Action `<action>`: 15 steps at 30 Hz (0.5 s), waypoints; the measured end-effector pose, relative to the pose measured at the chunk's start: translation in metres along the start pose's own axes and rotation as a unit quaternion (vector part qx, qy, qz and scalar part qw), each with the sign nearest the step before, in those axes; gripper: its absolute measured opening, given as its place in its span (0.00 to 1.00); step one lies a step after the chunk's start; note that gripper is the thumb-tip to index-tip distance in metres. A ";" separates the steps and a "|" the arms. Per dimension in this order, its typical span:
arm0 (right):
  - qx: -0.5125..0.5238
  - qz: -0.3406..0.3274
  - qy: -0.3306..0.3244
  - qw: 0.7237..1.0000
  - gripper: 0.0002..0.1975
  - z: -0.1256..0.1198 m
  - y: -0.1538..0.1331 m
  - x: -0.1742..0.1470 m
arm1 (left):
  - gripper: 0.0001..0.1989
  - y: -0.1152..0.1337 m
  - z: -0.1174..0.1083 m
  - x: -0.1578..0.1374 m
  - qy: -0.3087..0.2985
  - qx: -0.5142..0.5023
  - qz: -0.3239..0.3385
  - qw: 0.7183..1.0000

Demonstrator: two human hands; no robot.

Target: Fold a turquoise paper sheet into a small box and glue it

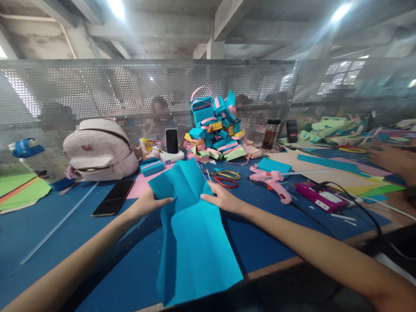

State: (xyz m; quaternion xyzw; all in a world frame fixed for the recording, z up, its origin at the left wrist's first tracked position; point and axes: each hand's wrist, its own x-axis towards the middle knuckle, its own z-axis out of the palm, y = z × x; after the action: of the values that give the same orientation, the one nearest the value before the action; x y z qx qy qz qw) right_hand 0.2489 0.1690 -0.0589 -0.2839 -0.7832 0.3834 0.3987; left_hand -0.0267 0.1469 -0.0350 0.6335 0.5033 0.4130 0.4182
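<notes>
A large sheet of blue paper (195, 242), marked with creases, is held up between both hands over the front of the table. My left hand (152, 201) pinches its left side, thumb on the near face and fingers behind. On the right side, my right hand (222, 198) grips it the same way, its fingers partly hidden by the paper. The lower end hangs down toward the table's front edge. Just beyond my right hand lie scissors (227, 177) with red and yellow handles. A pink glue gun (273, 182) rests further right.
Behind the paper rises a pile of folded paper pieces (217, 130). A pale backpack (100, 149), a bottle (40, 164) and a dark phone (113, 198) are on the left. On the right are a magenta power box (321, 197) with cables and another person's hand (386, 158).
</notes>
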 end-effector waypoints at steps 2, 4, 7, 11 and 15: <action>0.008 0.017 -0.024 1.000 0.22 0.001 0.004 0.001 | 0.28 0.001 0.002 -0.002 -0.007 0.003 -0.015 1.000; 0.011 0.029 -0.021 0.999 0.23 0.000 0.010 0.003 | 0.27 0.002 0.003 -0.003 -0.016 0.003 -0.031 0.999; 0.033 0.028 0.017 0.999 0.26 -0.010 0.008 0.009 | 0.29 0.003 0.006 -0.004 -0.019 -0.006 -0.043 0.999; 0.013 -0.057 0.119 0.991 0.24 -0.037 -0.037 0.010 | 0.34 0.002 0.007 -0.004 0.030 -0.026 -0.036 0.999; -0.141 -0.127 0.080 0.978 0.14 -0.036 -0.114 0.001 | 0.33 0.004 0.006 -0.004 0.102 -0.009 -0.034 0.994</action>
State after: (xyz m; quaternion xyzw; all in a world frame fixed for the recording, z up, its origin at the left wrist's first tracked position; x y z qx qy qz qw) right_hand 0.2634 0.1213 0.0498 -0.2651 -0.8247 0.1908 0.4617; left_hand -0.0206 0.1420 -0.0339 0.5665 0.5609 0.4654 0.3847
